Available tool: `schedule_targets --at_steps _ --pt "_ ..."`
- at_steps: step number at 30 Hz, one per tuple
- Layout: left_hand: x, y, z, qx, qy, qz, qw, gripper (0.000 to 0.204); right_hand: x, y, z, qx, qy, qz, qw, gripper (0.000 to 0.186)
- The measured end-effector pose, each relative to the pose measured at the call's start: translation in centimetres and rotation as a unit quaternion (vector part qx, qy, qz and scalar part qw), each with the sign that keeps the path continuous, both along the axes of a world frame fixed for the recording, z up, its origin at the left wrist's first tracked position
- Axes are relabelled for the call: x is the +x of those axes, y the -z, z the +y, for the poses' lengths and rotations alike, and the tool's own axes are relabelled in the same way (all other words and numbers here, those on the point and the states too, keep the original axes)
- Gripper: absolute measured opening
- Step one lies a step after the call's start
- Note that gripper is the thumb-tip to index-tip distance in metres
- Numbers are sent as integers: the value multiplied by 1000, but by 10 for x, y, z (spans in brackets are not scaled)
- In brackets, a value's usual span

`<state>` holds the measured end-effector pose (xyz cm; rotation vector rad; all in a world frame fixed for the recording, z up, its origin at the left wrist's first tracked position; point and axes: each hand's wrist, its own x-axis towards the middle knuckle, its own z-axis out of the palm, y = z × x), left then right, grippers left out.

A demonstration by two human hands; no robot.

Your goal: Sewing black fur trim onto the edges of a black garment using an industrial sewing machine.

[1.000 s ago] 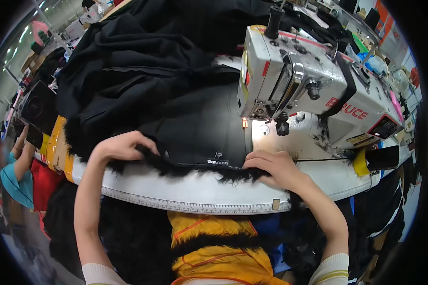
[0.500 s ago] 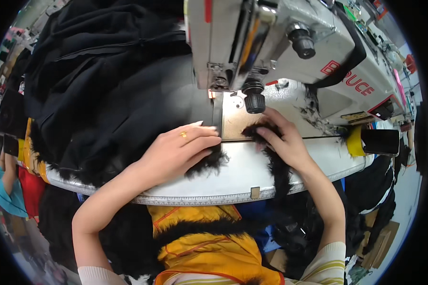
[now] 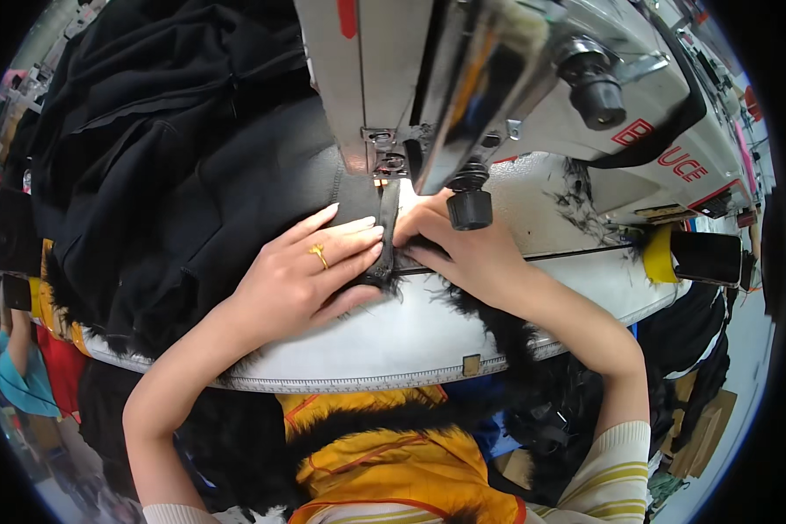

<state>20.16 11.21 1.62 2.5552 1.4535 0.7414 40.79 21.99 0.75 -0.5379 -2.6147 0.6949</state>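
A black garment (image 3: 166, 201) is spread over the left of the sewing machine's table, its edge running up under the needle area. My left hand (image 3: 301, 275) lies flat on it with fingers stretched out, a gold ring on one. The fingertips reach a narrow dark strip (image 3: 388, 218) along the garment's edge, just below the presser foot. From the right, my right hand (image 3: 467, 253) meets that strip with fingers bent together. A black fur trim (image 3: 502, 336) trails from beneath this hand over the table's front edge. Part of its grip is hidden.
The white sewing machine (image 3: 354, 79) rises close above my hands, with a black knob (image 3: 470, 208) near the right one. Ruler tape (image 3: 393, 381) follows the table's front edge. A phone (image 3: 707, 258) on a yellow holder sits at right. Lint (image 3: 576, 205) litters the machine bed.
My right hand has moved left with the fur trim, up to the strip beside my left hand. The left hand has shifted slightly left, its fingers spread wider.
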Motion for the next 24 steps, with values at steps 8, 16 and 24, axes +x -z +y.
schedule_targets --at_steps 8,16,24 --pt "3 5 -5 36 -11 49 998 34 15 4 -9 112 -31 3 993 31" --pt "-6 0 -9 1 2 40 999 39 12 2 -4 167 -88 31 981 32" --pt "-22 -3 20 90 79 136 983 39 -1 18 38 51 -103 63 991 33"
